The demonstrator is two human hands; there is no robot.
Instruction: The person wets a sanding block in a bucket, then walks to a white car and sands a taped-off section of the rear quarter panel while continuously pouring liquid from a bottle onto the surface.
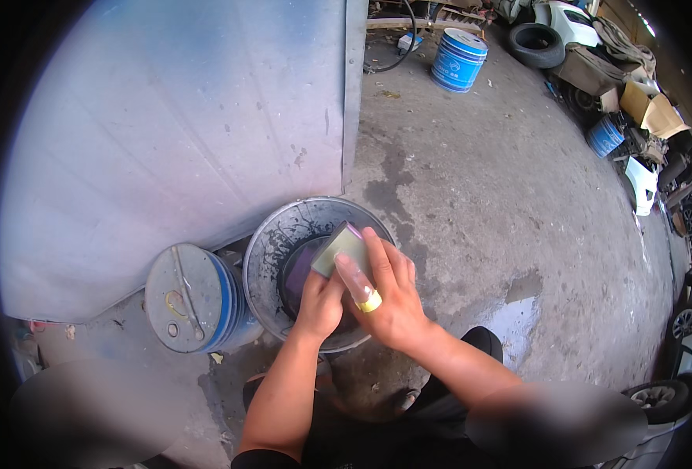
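Note:
Above a round metal basin (261, 262), both hands grip a flat rectangular block with a grey-green face and a purplish edge (332, 252). My left hand (318, 309) holds its lower end, its fingers mostly hidden beneath. From the right, my right hand (399, 309) closes on the block, thumb across the face and fingers along the far edge. A clear wrap with a yellow band (370, 302) covers that thumb. Dark liquid and something purple (303, 268) show inside the basin, whose grey wall is streaked with dark stains.
A lidded blue-and-grey drum (185, 301) stands left of the basin, below a large pale metal panel (205, 117). Farther off are a blue bucket (459, 61), a tyre (536, 45) and piled car parts. Wet patches mark the concrete floor (502, 180). Cars line the right edge.

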